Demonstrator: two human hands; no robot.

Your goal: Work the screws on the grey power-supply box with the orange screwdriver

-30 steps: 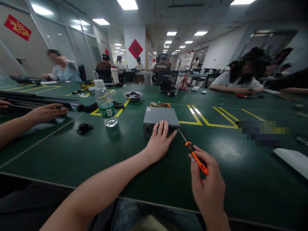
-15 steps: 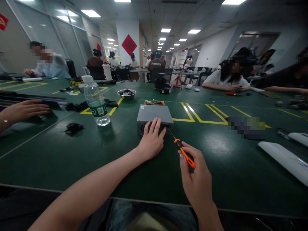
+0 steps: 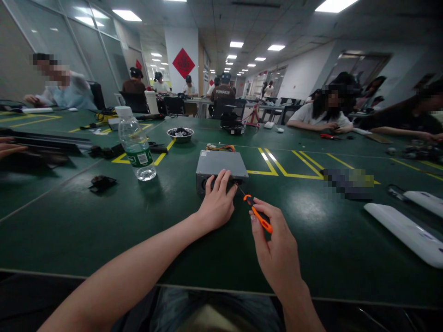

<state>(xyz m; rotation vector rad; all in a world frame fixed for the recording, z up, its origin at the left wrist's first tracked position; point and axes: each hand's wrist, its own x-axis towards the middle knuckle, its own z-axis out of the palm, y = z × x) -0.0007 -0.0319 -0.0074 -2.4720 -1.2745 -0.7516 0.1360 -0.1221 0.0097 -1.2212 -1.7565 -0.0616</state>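
A grey metal computer power supply (image 3: 222,161) sits on the green table with its bundle of coloured cables (image 3: 221,148) at the back. My left hand (image 3: 216,203) lies against its front face, fingers spread and tips reaching the top edge, covering part of that face. Between the thumb and fingers of my right hand (image 3: 277,235) is an orange and black screwdriver (image 3: 258,214). Its thin shaft points at the right part of the power supply's front, beside my left fingers. Where the tip meets the case cannot be made out.
Left of the power supply stands a clear bottle (image 3: 138,159) with a green label, near a small black part (image 3: 102,183). Behind is a metal bowl (image 3: 180,134) holding small items. A long white object (image 3: 403,233) lies at right. Another person's hand (image 3: 10,147) shows at far left.
My right hand has brought the screwdriver slightly left and up, closer to the power supply's front. My left hand stays on the case. The other person's hand at left has drawn back.
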